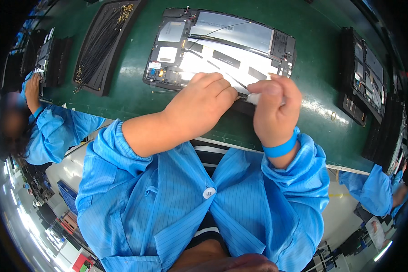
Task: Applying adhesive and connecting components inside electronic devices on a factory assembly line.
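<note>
An opened tablet-like device [222,60] lies on the green bench in front of me, its silvery inner plate, dark frame and thin black cables exposed. My left hand [203,103] is closed at the near edge of this device, fingertips pressed together; what they pinch is hidden. A thin cable [164,91] runs along the near left edge toward that hand. In my right hand [276,109] is a small white tool [254,98], its tip pointing at the near edge beside my left fingertips. The tool's exact kind is unclear. My right wrist wears a blue band.
A black tray [105,86] of black cables with gold-coloured ends stands at left. On the right are stacked black trays [349,75] with similar opened devices. A small ring [333,116] lies on the green bench [317,136]. People in blue sleeves [61,131] work on both sides.
</note>
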Demonstrator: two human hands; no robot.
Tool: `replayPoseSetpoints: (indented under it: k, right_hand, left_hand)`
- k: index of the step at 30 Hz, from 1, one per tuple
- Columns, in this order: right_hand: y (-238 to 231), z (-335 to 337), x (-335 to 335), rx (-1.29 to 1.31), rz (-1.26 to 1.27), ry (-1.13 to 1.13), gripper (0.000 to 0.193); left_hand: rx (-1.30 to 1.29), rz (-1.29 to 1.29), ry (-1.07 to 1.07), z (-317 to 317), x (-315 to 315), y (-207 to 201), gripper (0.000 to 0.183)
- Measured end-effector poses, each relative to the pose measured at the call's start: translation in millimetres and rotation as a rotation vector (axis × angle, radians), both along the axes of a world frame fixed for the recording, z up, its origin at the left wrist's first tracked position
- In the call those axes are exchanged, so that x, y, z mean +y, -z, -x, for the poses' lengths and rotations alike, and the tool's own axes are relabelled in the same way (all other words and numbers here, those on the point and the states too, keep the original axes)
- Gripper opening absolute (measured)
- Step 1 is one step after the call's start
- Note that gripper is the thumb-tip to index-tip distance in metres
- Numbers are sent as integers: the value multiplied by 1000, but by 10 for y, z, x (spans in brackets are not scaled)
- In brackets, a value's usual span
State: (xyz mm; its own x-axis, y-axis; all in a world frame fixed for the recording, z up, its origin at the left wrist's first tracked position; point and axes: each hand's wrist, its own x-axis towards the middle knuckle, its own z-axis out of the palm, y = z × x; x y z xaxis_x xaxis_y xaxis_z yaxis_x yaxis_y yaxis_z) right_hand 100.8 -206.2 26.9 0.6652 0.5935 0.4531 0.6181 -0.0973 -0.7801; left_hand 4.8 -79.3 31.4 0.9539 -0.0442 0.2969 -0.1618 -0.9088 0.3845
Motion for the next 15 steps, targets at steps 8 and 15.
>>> replayPoseSetpoints:
  k: [8, 15]
  right_hand:
    - [-181, -80, 67, 56, 192, -70, 21]
    - [-344, -303, -537, 1054, 352, 232, 55]
  left_hand:
    - [-18, -138, -62, 12, 124, -106, 15]
    - [63, 388, -853, 375, 687, -117, 33]
